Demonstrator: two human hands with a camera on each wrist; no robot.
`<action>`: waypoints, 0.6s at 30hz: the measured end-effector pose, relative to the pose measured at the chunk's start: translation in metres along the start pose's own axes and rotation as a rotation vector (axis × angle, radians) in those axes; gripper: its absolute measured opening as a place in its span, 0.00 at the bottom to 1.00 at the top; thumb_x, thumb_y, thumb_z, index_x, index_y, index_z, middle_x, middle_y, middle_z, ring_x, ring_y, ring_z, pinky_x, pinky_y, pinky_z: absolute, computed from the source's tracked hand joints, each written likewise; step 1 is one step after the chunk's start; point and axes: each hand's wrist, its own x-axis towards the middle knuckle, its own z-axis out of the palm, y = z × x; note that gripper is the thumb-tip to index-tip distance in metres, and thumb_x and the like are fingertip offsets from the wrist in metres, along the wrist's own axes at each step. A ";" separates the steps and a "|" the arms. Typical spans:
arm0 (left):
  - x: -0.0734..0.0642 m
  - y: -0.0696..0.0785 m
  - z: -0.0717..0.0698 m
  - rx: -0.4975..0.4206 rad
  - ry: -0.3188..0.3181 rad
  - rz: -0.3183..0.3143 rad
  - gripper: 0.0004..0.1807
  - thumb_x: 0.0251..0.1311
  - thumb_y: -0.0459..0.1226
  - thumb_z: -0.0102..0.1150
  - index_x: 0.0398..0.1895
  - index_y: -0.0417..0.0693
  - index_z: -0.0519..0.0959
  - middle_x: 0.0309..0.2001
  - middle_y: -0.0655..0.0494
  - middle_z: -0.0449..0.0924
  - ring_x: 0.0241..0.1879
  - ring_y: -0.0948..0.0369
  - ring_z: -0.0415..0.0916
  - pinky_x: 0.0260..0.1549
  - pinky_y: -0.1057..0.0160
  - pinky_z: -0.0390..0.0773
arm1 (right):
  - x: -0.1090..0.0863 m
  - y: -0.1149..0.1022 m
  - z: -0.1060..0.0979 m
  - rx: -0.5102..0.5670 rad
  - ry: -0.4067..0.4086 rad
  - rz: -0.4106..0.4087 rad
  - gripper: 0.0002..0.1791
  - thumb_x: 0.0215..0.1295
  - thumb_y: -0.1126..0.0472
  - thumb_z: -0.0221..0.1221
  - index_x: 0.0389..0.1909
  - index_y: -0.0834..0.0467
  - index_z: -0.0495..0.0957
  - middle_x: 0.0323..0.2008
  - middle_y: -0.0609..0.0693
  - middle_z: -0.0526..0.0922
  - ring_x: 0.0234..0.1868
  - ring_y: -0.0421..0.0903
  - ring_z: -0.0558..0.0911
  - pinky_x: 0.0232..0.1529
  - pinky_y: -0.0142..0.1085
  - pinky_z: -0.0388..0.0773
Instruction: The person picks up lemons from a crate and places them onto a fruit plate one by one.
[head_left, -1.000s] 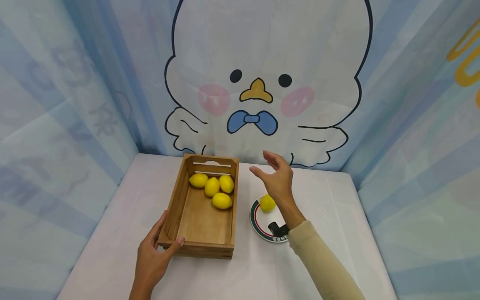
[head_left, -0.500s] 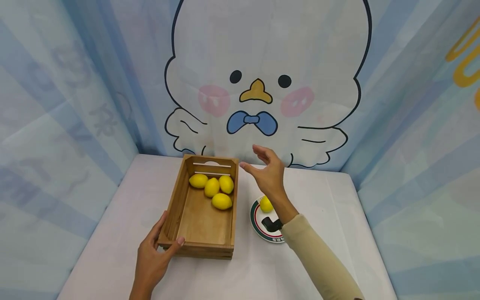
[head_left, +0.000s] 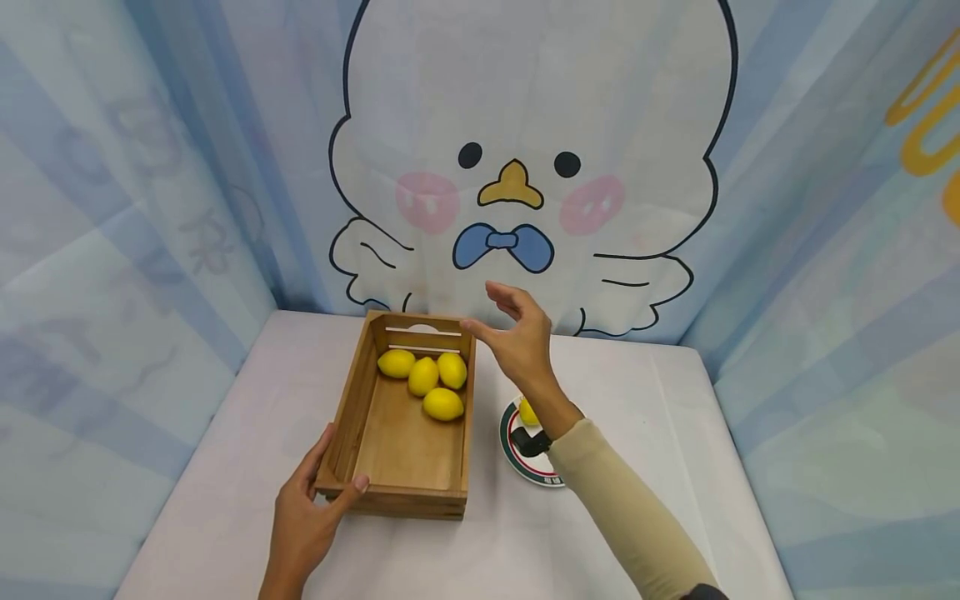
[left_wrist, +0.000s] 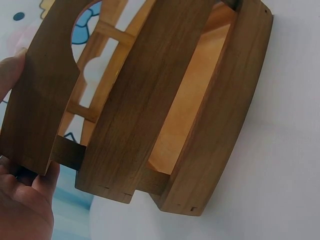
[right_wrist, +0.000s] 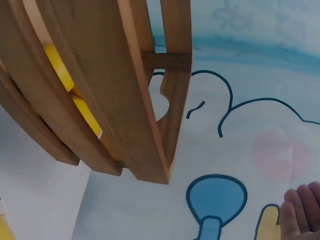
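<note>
A wooden crate (head_left: pixel 408 450) with slatted sides stands on the table, several yellow lemons (head_left: pixel 423 377) lying toward its far end. My left hand (head_left: pixel 307 512) grips the crate's near left corner, the thumb over the front rim and the fingers along the left side. In the left wrist view, the left thumb (left_wrist: pixel 15 67) and fingers hold the top slat. Empty, with fingers apart and bent, my right hand (head_left: pixel 517 342) hovers by the crate's far right corner. Whether its thumb touches the rim I cannot tell. In the right wrist view only its fingers (right_wrist: pixel 300 210) show.
Right of the crate is a round plate (head_left: pixel 517 462) with a green and red rim, bearing one lemon (head_left: pixel 528 412). My right forearm and a black device (head_left: pixel 531 442) at the wrist partly cover it. A printed curtain (head_left: pixel 637 208) hangs behind the table.
My right hand has moved left from above the plate toward the crate's far right corner. The left hand, the crate and the lemons have stayed put.
</note>
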 end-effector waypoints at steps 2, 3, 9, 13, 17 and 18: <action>0.000 0.000 0.000 0.002 -0.001 -0.001 0.49 0.63 0.48 0.77 0.84 0.62 0.61 0.84 0.55 0.57 0.84 0.50 0.54 0.65 0.92 0.56 | 0.001 -0.002 0.002 0.004 -0.004 -0.015 0.35 0.56 0.56 0.81 0.64 0.57 0.82 0.62 0.53 0.85 0.65 0.48 0.83 0.72 0.42 0.79; 0.000 0.000 0.000 0.003 -0.003 -0.001 0.49 0.63 0.48 0.77 0.84 0.62 0.60 0.84 0.55 0.57 0.84 0.49 0.54 0.65 0.92 0.56 | 0.002 -0.003 0.003 0.005 -0.007 -0.019 0.34 0.56 0.56 0.81 0.64 0.57 0.82 0.62 0.53 0.85 0.65 0.48 0.83 0.72 0.42 0.79; -0.001 0.000 0.000 -0.007 -0.002 0.001 0.49 0.63 0.47 0.77 0.84 0.61 0.61 0.84 0.54 0.57 0.84 0.49 0.54 0.65 0.92 0.56 | 0.004 -0.007 0.012 0.008 -0.032 -0.030 0.34 0.56 0.57 0.81 0.64 0.58 0.81 0.63 0.54 0.85 0.65 0.47 0.83 0.73 0.39 0.78; -0.001 0.000 0.000 -0.009 0.001 -0.002 0.49 0.63 0.47 0.77 0.84 0.62 0.61 0.84 0.55 0.57 0.84 0.50 0.54 0.64 0.92 0.57 | 0.005 -0.010 0.017 0.010 -0.044 -0.030 0.35 0.56 0.56 0.81 0.64 0.59 0.81 0.63 0.52 0.85 0.64 0.47 0.83 0.72 0.38 0.78; -0.001 0.001 0.000 -0.008 0.002 -0.007 0.49 0.63 0.47 0.77 0.84 0.63 0.61 0.84 0.55 0.58 0.84 0.51 0.55 0.64 0.92 0.57 | 0.006 -0.012 0.023 0.023 -0.056 -0.027 0.35 0.55 0.58 0.82 0.64 0.58 0.81 0.63 0.53 0.85 0.65 0.47 0.83 0.73 0.39 0.78; -0.001 0.001 0.000 -0.007 0.002 -0.008 0.49 0.63 0.47 0.77 0.84 0.63 0.61 0.84 0.56 0.58 0.84 0.51 0.55 0.64 0.92 0.56 | 0.006 -0.013 0.024 0.021 -0.060 -0.024 0.35 0.55 0.57 0.82 0.64 0.57 0.81 0.64 0.54 0.84 0.65 0.47 0.83 0.72 0.40 0.78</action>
